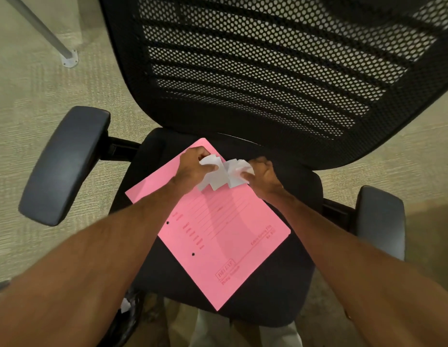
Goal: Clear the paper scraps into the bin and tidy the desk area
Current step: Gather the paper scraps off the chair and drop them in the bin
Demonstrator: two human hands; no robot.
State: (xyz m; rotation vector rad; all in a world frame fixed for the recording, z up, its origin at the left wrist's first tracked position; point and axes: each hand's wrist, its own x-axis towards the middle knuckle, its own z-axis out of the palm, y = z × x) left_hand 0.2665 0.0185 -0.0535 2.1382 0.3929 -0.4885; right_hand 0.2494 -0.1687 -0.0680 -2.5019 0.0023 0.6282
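Head view: one pink folder (218,236) lies on the black chair seat (280,284), between two armrests (65,164). The left hand (195,169) and right hand (261,175) each grip the bunched white paper scraps (221,175) (too crumpled to count) over the folder's far corner.

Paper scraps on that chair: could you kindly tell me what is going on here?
A person is gathering white paper scraps with both hands. The left hand and the right hand each hold part of the bunch, over a pink folder that lies on the black chair seat. The scraps are not yet binned.
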